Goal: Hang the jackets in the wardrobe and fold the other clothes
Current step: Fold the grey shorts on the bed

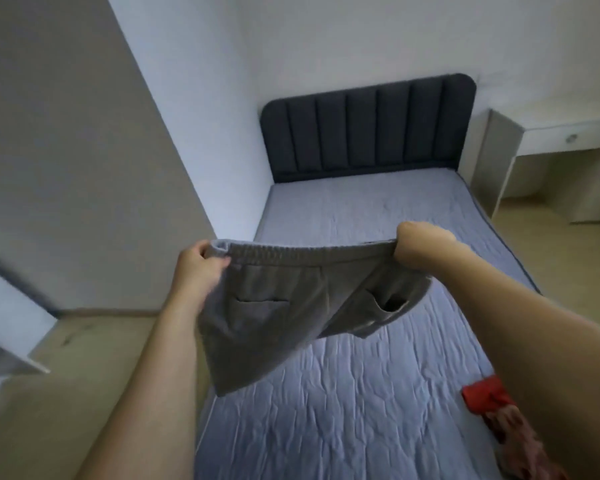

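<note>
While both arms reach out over the bed (343,393), the person holds a pair of grey shorts (291,306) up in the air by the elastic waistband, stretched flat between the two hands. The left hand (198,268) has its fingers (219,263) curled round the left end of the waistband, and the right hand (418,245) is clenched in a fist round the right end. The shorts hang clear of the quilted blue-grey bedcover, with the legs drooping toward the person and two pocket slits showing. A red garment (485,393) lies on the bed near the right edge, partly hidden behind the right forearm. The dark padded headboard (368,129) stands against the far wall.
</note>
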